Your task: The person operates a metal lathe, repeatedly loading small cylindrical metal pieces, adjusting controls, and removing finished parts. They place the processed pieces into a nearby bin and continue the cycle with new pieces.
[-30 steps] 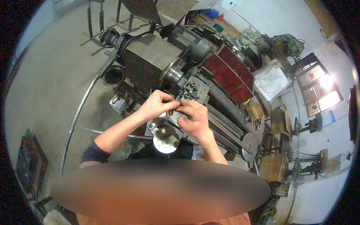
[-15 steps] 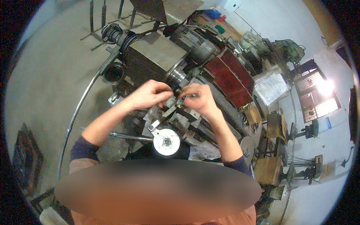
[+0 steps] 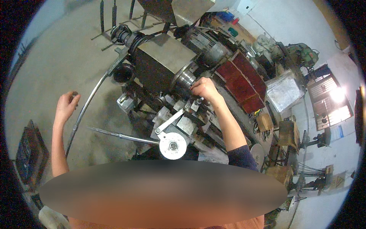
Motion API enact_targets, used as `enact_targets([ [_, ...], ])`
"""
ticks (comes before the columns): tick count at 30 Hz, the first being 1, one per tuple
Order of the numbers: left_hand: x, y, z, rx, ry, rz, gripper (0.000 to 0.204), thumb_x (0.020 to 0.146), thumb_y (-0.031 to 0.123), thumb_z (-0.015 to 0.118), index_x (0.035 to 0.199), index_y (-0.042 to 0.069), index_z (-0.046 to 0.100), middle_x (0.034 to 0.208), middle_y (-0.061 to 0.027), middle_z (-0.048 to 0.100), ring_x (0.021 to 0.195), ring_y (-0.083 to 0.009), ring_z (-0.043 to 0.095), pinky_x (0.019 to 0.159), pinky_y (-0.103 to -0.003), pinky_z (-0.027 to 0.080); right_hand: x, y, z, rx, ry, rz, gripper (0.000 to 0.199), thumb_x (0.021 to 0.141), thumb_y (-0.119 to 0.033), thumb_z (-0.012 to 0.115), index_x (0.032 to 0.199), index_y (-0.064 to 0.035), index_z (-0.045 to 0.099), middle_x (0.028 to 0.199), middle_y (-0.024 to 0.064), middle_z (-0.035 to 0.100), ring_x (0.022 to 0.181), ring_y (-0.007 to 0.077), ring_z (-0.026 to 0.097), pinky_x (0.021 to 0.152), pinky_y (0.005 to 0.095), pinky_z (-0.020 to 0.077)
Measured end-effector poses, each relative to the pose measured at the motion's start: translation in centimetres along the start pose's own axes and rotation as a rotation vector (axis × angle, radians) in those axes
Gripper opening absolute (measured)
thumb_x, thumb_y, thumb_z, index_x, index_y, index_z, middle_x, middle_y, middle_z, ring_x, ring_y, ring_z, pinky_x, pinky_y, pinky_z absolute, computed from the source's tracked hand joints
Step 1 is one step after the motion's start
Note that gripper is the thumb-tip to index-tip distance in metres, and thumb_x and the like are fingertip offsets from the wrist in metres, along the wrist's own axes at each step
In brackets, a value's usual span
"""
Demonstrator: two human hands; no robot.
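My right hand (image 3: 204, 89) is closed at the front of the lathe's shiny round spindle (image 3: 186, 78). Whatever its fingers grip there is hidden behind them. Out to the left, my left hand (image 3: 68, 107) is raised with thumb and fingers drawn together, a small dark spot at the tips too small to name. It is beside a long metal lever (image 3: 89, 101). Below the spindle sits the tool slide, with a flat metal arm (image 3: 170, 121) lying across it. A white round dial (image 3: 172, 145) is at its near end, and a rod handle (image 3: 124, 136) sticks out left.
The boxy headstock (image 3: 166, 53) stands behind the spindle, beside a motor (image 3: 207, 47). Dark red covers (image 3: 242, 82) lie to the right, then a plastic-wrapped sheet (image 3: 284, 91). More machines (image 3: 288, 133) line the right wall. Dark flat plates (image 3: 31, 152) lean at far left.
Both hands were together over the tool slide. My left hand has swung far out to the left; my right hand has moved up to the spindle. The view has shifted slightly.
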State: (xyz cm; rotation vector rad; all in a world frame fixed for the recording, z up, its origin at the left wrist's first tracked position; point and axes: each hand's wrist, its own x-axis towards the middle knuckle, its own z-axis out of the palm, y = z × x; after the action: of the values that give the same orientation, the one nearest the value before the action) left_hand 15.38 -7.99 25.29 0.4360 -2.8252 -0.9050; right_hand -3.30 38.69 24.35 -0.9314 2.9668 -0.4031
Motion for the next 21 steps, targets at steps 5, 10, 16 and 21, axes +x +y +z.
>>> enact_targets([
  [5,-2.8,-1.6,2.0,0.020,-0.046,0.033,0.027,0.077,0.021,0.055,0.085,-0.004,0.056,0.060,-0.0150,0.055,0.056,-0.0214,0.055,0.053,-0.032,0.042,0.4,-0.7,-0.5,-0.152,0.036,-0.017,0.025,0.052,-0.023,0.059,0.069,-0.0074,0.066,0.070,0.0128,0.060,0.071,0.0278,0.056,0.065,0.0339,0.0451],
  [10,-3.8,-1.9,5.1,0.321,0.061,0.077,0.029,0.070,0.025,0.063,0.077,-0.001,0.050,0.066,-0.0179,0.056,0.068,-0.0352,0.055,0.060,-0.042,0.043,0.9,-1.1,-0.4,-0.197,-0.012,0.010,0.017,0.054,-0.021,0.058,0.062,-0.0061,0.063,0.070,0.0149,0.058,0.077,0.0303,0.054,0.070,0.0371,0.0453],
  [16,1.3,-6.2,3.9,0.696,0.028,0.161,0.015,0.069,0.012,0.058,0.078,0.002,0.051,0.065,-0.0166,0.056,0.063,-0.0337,0.056,0.057,-0.042,0.044,0.6,-1.0,-0.1,-0.166,0.045,0.028,0.017,0.053,-0.021,0.060,0.060,-0.0063,0.063,0.069,0.0138,0.058,0.076,0.0291,0.054,0.068,0.0360,0.0455],
  [21,11.1,-13.5,-0.4,0.900,0.190,0.357,0.016,0.064,0.004,0.054,0.079,0.004,0.054,0.062,-0.0127,0.056,0.061,-0.0298,0.057,0.053,-0.039,0.044,0.7,-0.8,0.2,-0.193,0.167,-0.168,0.014,0.049,-0.017,0.058,0.051,-0.0031,0.056,0.057,0.0094,0.056,0.061,0.0299,0.052,0.056,0.0365,0.0436],
])
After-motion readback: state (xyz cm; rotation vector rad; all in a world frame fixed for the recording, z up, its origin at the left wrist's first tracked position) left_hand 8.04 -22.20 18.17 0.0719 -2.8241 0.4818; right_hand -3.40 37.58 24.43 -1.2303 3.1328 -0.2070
